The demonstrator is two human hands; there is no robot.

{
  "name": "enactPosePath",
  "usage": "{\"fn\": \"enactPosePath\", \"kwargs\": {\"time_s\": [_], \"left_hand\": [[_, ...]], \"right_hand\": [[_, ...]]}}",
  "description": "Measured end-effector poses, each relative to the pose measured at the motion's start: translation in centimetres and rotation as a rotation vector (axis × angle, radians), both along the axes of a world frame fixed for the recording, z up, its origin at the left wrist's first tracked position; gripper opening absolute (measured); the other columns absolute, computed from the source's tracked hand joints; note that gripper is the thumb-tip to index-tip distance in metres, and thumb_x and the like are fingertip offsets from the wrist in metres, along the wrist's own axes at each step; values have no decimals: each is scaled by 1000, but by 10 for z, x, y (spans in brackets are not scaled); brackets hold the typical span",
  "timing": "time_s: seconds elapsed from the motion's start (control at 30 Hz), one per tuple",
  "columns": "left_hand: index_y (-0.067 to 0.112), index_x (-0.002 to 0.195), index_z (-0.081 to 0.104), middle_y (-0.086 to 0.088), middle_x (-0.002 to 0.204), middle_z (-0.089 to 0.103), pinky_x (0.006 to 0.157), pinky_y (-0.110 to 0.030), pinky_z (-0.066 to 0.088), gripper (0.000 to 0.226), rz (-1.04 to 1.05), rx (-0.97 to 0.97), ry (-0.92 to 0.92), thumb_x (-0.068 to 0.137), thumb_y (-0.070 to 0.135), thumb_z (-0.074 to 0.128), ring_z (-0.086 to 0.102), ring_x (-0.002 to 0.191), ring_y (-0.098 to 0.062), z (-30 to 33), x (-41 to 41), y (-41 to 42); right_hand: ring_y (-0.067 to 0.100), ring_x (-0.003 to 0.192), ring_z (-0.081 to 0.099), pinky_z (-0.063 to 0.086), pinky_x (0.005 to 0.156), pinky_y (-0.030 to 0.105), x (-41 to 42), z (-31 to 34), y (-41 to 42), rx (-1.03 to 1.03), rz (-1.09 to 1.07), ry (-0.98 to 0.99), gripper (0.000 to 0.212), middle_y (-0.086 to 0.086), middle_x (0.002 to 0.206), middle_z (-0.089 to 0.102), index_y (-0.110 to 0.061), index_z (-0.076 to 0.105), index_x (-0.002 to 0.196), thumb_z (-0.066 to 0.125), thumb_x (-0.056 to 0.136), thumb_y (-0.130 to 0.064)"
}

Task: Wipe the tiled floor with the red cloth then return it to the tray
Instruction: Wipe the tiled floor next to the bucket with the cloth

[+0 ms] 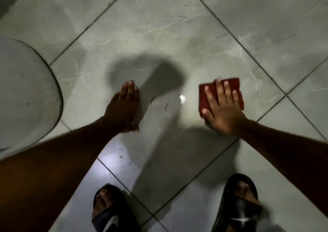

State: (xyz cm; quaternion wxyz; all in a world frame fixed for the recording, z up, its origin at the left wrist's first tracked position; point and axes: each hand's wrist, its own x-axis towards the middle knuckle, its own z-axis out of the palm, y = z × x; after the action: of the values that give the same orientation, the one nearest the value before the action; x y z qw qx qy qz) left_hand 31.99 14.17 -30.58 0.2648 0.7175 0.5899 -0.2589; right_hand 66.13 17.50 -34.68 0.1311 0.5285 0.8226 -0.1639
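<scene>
both forearms are bare, no sleeves, watch or rings showing. the left hand (124, 105) and right hand (222, 111) are bare too, with short nails. each foot wears an open-toed black slide: the left slide (104, 212) and right slide (239, 207) both carry a white mark across the strap.

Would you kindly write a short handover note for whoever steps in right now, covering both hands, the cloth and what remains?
Right hand: flat, fingers spread, pressing the folded red cloth onto the grey marbled tiled floor.
Left hand: empty, palm down on the same tile, bracing.
Person crouches in black slide sandals; a pale rounded object sits at left, too unclear to identify.
Done: wiping is underway; how much is covered cannot be told.
Left: a few dark strands lie between the hands; finish wiping, then return the cloth to the tray, which is out of view.
</scene>
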Motion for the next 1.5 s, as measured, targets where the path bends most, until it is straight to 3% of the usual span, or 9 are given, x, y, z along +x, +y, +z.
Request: {"fn": "enactPosePath", "kwargs": {"time_s": [0.13, 0.27, 0.43, 0.7, 0.83, 1.0, 1.17, 1.27, 1.5], "left_hand": [[2, 147, -18, -22, 158, -21, 122, -48, 7, 146, -5, 29, 8, 56, 60, 80, -16, 147, -37, 0, -2, -1], [2, 149, -14, -22, 160, -15, 122, -47, 4, 146, -29, 67, 9, 55, 66, 78, -10, 149, -36, -1, -7, -1], [1, 147, -18, -22, 159, -18, 122, -49, 6, 146, -32, 57, -13, 56, 65, 77, -13, 148, -37, 1, -10, -2], [4, 147, -21, -18, 159, -23, 122, -49, 6, 148, 17, 42, -56, 55, 62, 80, -17, 147, -34, -5, -12, -3], [3, 148, -17, -20, 159, -20, 122, -49, 4, 148, -7, 68, -36, 53, 65, 78, -14, 148, -35, -5, -13, -1], [1, 146, -20, -21, 158, -23, 122, -50, 5, 150, 0, 48, -34, 53, 65, 79, -18, 147, -37, -4, -11, -1], [0, 145, -22, -22, 157, -24, 122, -50, 5, 152, -7, 43, -30, 53, 67, 78, -19, 146, -38, -7, -11, 0], [0, 145, -22, -21, 158, -24, 122, -50, 6, 153, -1, 39, -25, 52, 65, 80, -19, 146, -38, -9, -9, 0], [1, 147, -18, -22, 159, -20, 121, -50, 9, 152, -8, 39, -8, 50, 64, 80, -15, 147, -37, -6, -9, 1]], "right_hand": [[49, 146, -5, 0, 113, 67, -113, -7, 59, -1, -219, 84, 79, 23, 162, -4, -23, 5, 154, 35, 88, -52], [48, 146, 7, 7, 115, 66, -155, -10, -8, 75, 161, 181, 73, 22, 161, 16, -21, 17, 154, 42, 90, -45], [38, 147, 20, 16, 115, 60, -39, 7, -99, -87, 637, 127, 73, 10, 160, 26, -33, 20, 153, 47, 87, -49], [47, 146, -8, 2, 114, 66, -128, -2, 91, -49, -191, 33, 80, 20, 162, -9, -26, -3, 154, 37, 89, -52], [48, 146, 2, 13, 112, 69, -179, -3, 51, 21, 73, 110, 76, 20, 163, 6, -25, 12, 154, 44, 89, -48], [41, 146, 19, 20, 113, 64, -46, 5, -74, -59, 539, 88, 77, 13, 162, 18, -33, 13, 154, 47, 86, -50], [47, 145, 19, 26, 109, 68, 1, 7, 17, -17, 101, -20, 79, 22, 161, 15, -29, 5, 154, 36, 86, -54], [48, 146, -1, 7, 113, 66, -68, -1, 94, -47, -211, -26, 83, 22, 162, -3, -27, -1, 153, 33, 84, -57], [47, 146, 9, 12, 113, 66, -154, 2, -14, 2, 205, 137, 77, 20, 161, 17, -24, 18, 154, 49, 86, -46]]}}
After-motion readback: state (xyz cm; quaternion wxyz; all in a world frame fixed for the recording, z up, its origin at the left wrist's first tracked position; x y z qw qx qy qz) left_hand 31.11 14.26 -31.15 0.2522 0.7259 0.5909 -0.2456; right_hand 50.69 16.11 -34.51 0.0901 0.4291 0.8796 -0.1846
